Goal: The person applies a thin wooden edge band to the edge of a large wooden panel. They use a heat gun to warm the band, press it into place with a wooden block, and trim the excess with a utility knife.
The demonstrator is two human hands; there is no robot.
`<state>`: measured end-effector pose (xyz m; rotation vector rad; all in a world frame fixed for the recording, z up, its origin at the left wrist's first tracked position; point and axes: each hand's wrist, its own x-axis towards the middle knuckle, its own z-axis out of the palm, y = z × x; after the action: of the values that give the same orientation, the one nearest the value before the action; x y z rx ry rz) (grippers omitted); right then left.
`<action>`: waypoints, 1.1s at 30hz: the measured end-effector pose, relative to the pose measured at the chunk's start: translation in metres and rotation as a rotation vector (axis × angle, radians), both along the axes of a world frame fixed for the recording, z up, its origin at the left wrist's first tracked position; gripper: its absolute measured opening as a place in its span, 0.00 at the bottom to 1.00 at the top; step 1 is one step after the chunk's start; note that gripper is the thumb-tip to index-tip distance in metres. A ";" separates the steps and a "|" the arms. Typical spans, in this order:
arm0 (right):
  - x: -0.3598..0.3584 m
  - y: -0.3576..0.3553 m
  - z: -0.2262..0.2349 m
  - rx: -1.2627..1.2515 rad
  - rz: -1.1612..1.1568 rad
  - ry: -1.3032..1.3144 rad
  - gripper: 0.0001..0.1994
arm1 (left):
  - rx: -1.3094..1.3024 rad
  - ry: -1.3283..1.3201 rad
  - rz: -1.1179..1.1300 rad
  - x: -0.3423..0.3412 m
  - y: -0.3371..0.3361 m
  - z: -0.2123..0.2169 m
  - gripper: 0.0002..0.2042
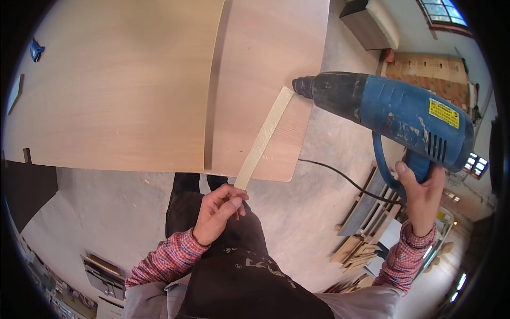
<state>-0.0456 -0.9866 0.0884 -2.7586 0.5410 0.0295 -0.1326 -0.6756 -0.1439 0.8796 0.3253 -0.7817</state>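
We hold a pale strip (264,137) and a blue heat gun (393,114) over a wood panel (265,48).

Our left hand (218,212) pinches the near end of the strip, a thin, flat, cream band running up to the panel's right edge. Our right hand (422,199) is closed around the gun's handle; its black nozzle sits at the strip's far end. A black cord (340,173) trails right.
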 end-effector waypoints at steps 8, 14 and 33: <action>-0.021 0.019 0.014 0.197 -0.082 0.142 0.18 | 0.008 -0.032 -0.007 0.006 -0.003 0.004 0.10; -0.029 0.013 0.019 0.208 -0.057 0.243 0.20 | 0.005 -0.036 0.010 0.008 -0.006 0.009 0.10; 0.018 -0.104 -0.011 1.243 -0.207 -0.252 0.18 | -0.020 -0.050 0.014 0.006 -0.017 -0.014 0.12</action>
<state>-0.0272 -1.0905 0.0770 -1.4669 0.4873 -0.0254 -0.1269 -0.6930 -0.1581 0.8760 0.2786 -0.7474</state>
